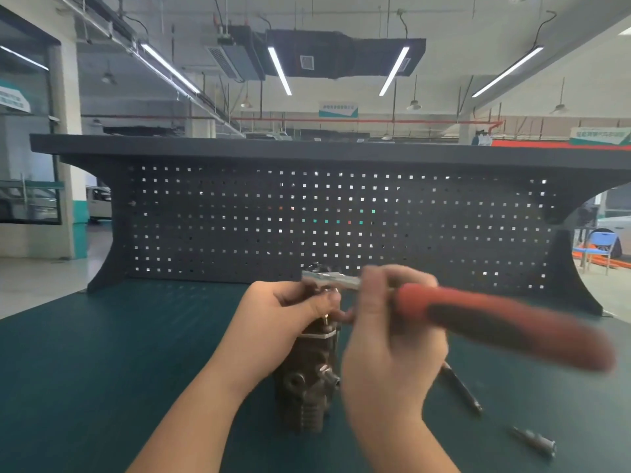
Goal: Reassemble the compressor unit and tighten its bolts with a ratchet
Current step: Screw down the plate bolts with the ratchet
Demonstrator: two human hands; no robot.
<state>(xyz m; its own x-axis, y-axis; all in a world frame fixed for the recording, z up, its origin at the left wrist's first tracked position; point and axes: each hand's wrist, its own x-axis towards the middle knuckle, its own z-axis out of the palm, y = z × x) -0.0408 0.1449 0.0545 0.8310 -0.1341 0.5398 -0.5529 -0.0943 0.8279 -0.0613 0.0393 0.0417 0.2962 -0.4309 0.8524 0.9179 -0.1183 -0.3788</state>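
Note:
A dark metal compressor unit stands upright on the green bench mat, between my two forearms. My left hand grips its top end, fingers curled around the upper part. My right hand holds a ratchet by the metal shank, just ahead of the red and black handle. The handle points right toward the camera and is blurred. The ratchet's silver head sits above the compressor's top. A bolt under the head is hidden by my fingers.
A dark extension bar lies on the mat right of the compressor, and a socket-like metal piece lies nearer the front right. A black pegboard back panel with a shelf rises behind the bench. A blue chair stands far right.

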